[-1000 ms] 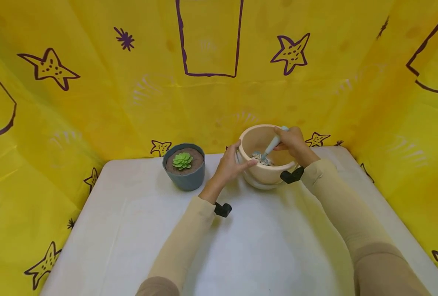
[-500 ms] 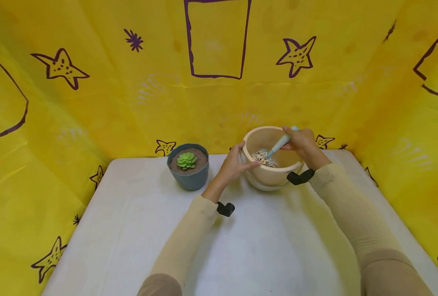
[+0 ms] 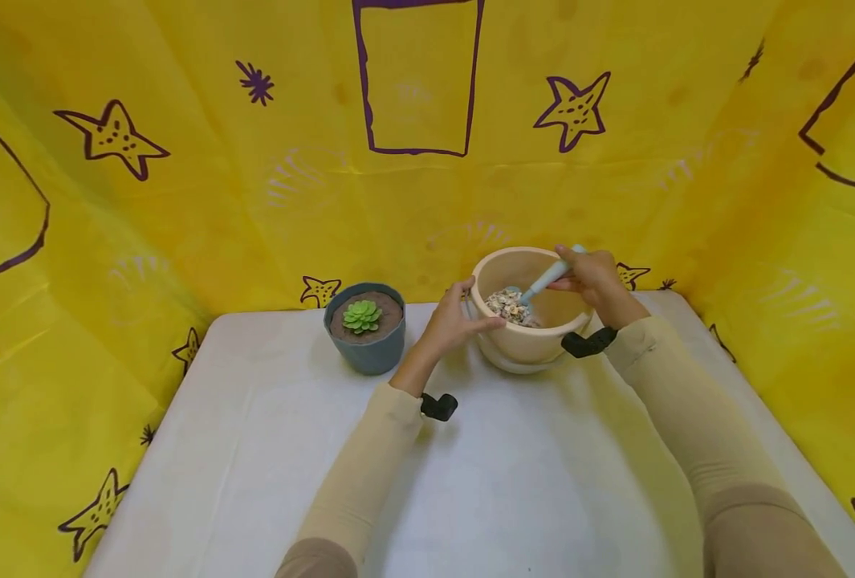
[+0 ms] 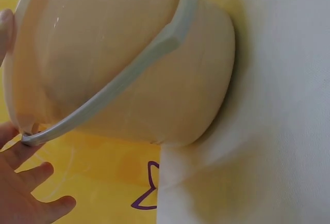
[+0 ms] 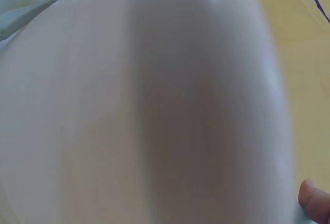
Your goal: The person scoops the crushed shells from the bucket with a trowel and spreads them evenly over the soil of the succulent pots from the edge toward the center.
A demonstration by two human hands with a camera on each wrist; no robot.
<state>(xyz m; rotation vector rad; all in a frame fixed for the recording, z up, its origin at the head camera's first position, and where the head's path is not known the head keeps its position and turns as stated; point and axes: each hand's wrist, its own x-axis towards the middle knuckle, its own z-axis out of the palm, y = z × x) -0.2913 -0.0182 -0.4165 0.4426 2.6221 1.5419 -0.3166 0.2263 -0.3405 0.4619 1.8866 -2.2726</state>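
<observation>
A cream bucket stands on the table's far side, holding a heap of mottled, shell-like bits. My left hand grips its left rim, thumb over the front edge. In the left wrist view, a finger touches the hinge of the pale bucket handle, which hangs down the side; other fingers spread away from the wall. Inside the bucket, my right hand holds a light-blue shovel by its slanted handle, the blade mostly hidden among the bits. The bucket wall fills most of the right wrist view.
Left of the bucket stands a blue-grey pot with brown filling and a green succulent. Yellow sheeting with purple starfish drawings rises behind and beside the white table.
The right hand and shovel handle have shifted slightly right, and more of the bits show heaped around the blade. The left hand stays on the rim. The head view has shifted a little.
</observation>
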